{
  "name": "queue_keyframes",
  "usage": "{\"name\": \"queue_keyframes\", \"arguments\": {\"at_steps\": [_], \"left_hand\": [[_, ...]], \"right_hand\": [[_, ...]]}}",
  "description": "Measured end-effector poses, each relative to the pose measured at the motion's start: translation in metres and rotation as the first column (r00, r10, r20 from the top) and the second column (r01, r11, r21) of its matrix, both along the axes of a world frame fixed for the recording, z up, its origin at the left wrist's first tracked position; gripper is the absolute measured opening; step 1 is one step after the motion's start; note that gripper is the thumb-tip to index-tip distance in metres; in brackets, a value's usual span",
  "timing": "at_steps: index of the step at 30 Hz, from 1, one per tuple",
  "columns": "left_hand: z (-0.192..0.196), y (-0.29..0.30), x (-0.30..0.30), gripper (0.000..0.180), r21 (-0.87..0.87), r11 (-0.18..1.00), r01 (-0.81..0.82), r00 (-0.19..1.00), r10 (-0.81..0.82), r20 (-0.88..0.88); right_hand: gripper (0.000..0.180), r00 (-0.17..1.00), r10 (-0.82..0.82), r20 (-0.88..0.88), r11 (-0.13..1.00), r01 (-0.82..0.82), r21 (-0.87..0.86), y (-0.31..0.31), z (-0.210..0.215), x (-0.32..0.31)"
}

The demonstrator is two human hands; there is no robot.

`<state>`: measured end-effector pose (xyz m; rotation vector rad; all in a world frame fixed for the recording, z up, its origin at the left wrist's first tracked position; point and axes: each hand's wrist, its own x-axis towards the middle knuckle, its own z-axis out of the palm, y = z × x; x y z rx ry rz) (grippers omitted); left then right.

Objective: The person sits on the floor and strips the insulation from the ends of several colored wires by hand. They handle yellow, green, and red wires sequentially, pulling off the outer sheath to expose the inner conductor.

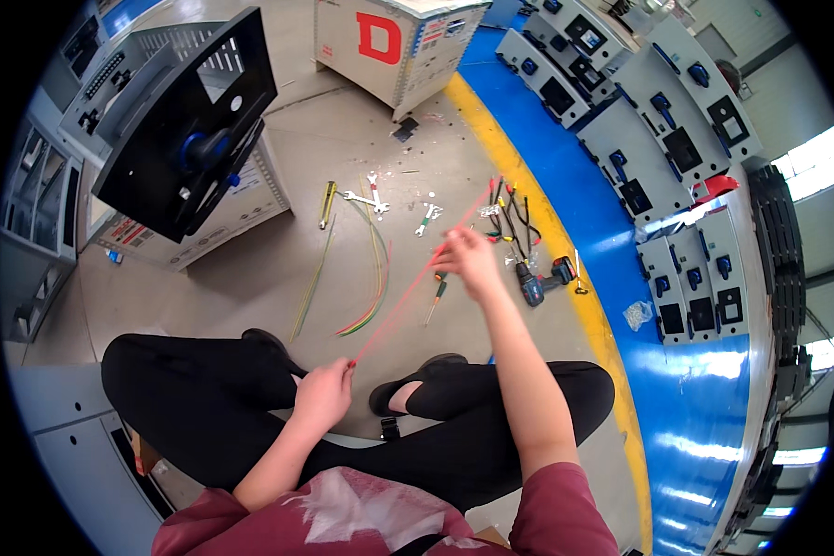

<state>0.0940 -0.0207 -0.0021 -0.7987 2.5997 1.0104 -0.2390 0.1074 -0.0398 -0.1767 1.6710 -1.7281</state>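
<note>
Left hand (322, 397) fingers pinch red wire (408, 292) | right hand (468, 259) fingers pinch its far stretch

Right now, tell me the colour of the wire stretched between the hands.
Red wire; head view shows it best.

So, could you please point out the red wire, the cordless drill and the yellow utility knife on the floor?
red wire (394, 310): head view, middle of the taut stretch between the two hands.
cordless drill (539, 282): head view, on its dark body.
yellow utility knife (327, 203): head view, middle of its handle.
</note>
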Motion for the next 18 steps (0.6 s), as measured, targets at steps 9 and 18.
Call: {"name": "queue_keyframes", "arguments": {"at_steps": [9, 18], "left_hand": [[-0.013, -0.006, 0.009, 0.042, -0.264, 0.964, 0.012, 0.998, -0.029, -0.058], [-0.023, 0.006, 0.025, 0.031, -0.096, 0.977, 0.190, 0.981, -0.184, 0.061]], "right_hand": [[0.043, 0.662, 0.707, 0.249, 0.353, -0.636, 0.686, -0.051, -0.185, 0.090], [0.048, 0.969, 0.236, -0.070, 0.506, -0.061, 0.860, -0.066, -0.290, 0.130]]}}
